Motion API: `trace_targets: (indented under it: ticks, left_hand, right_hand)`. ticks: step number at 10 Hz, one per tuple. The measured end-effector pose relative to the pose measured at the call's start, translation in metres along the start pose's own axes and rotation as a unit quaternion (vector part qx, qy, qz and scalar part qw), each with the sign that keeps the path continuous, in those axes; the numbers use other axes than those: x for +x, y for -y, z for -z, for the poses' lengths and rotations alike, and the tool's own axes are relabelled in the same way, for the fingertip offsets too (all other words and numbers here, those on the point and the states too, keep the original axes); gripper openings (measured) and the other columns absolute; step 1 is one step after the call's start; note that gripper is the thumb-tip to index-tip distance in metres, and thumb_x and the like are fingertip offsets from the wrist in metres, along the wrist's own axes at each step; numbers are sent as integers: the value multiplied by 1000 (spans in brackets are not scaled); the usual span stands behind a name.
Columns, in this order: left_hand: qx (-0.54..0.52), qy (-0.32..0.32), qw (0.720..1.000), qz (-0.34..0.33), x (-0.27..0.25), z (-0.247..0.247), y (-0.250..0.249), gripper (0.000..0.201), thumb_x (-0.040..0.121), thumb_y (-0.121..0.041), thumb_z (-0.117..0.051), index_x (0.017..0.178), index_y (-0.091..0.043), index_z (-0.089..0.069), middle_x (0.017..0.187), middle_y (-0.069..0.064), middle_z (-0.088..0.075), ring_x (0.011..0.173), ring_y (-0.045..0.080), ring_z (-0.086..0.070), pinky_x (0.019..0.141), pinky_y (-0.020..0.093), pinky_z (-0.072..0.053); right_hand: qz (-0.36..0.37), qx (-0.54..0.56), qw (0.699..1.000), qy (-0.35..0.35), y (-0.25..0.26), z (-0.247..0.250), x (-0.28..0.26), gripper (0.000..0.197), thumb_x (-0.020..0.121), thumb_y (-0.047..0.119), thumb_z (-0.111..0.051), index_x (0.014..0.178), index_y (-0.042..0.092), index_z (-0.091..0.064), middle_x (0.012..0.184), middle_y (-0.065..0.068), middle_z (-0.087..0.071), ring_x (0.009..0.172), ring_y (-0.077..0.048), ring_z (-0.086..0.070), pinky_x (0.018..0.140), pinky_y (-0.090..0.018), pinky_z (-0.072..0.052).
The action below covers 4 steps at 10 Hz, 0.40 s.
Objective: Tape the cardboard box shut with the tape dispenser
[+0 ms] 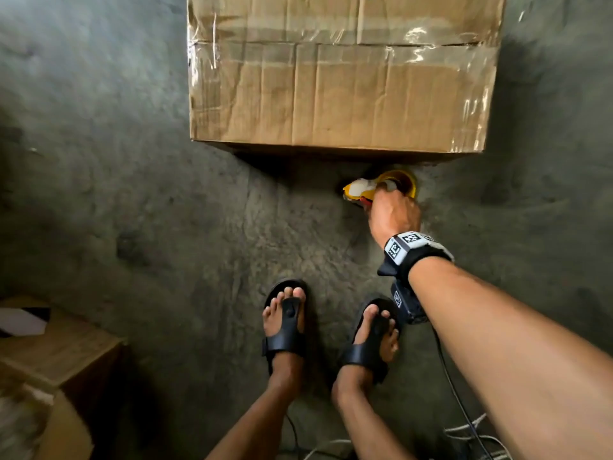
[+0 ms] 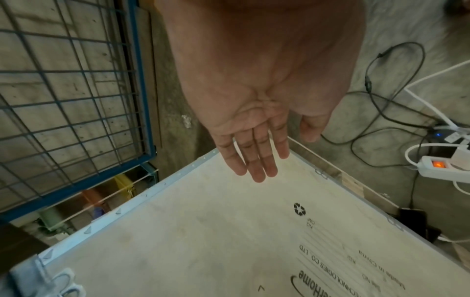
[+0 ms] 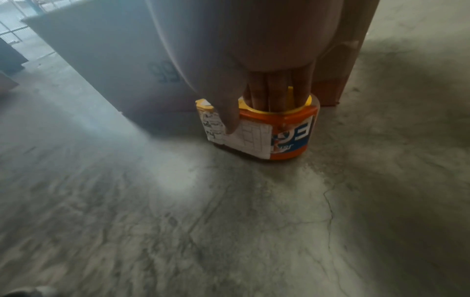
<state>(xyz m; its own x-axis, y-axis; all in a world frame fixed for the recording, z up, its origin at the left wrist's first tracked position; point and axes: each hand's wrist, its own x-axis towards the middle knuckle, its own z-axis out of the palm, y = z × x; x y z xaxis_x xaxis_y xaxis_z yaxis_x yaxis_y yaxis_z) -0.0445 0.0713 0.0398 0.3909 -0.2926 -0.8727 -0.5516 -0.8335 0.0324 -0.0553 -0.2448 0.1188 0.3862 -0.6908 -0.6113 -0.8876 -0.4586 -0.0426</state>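
Observation:
A large cardboard box (image 1: 341,94) stands on the concrete floor, its top flaps closed and streaked with clear tape. The orange and yellow tape dispenser (image 1: 361,189) sits on the floor just in front of the box, toward its right end. My right hand (image 1: 393,217) grips it from above. In the right wrist view the fingers (image 3: 274,90) reach down into the roll's core of the dispenser (image 3: 279,138) and the thumb presses its outer label. My left hand (image 2: 269,152) is out of the head view; it hangs with straight fingers, holding nothing.
My feet in black sandals (image 1: 287,320) stand close behind the dispenser, cables (image 1: 464,426) trailing at the right. A brown box (image 1: 49,353) sits lower left. Under the left hand lies a white printed panel (image 2: 203,231), beside a blue wire-mesh cage (image 2: 76,100) and a power strip (image 2: 442,166).

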Motion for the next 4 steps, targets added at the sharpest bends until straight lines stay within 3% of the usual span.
trace_targets:
  ticks: [2, 3, 4]
  left_hand:
    - [4, -14, 1000, -9, -3, 7, -3, 55, 101, -49, -16, 152, -33, -27, 164, -3, -21, 149, 25, -22, 117, 39, -17]
    - [2, -11, 1000, -10, -4, 9, -1, 53, 101, -46, -20, 152, -32, -26, 163, -2, -22, 149, 25, -23, 117, 39, -19]
    - [-6, -10, 1000, -17, -8, 13, -3, 57, 97, -48, -17, 152, -33, -25, 164, -3, -21, 149, 25, -23, 117, 40, -19]
  right_hand:
    - [6, 24, 999, 24, 0, 1, 0, 20, 99, 17, -60, 111, 3, -67, 110, -18, -70, 101, -40, -70, 85, -42, -52]
    - [-3, 50, 998, 34, -2, 14, -6, 34, 95, 34, -68, 111, 4, -68, 110, -19, -70, 102, -40, -69, 83, -41, -52]
    - [-18, 77, 997, 19, -5, 31, -21, 43, 93, 47, -66, 111, 8, -66, 106, -19, -71, 100, -41, -69, 78, -40, -51]
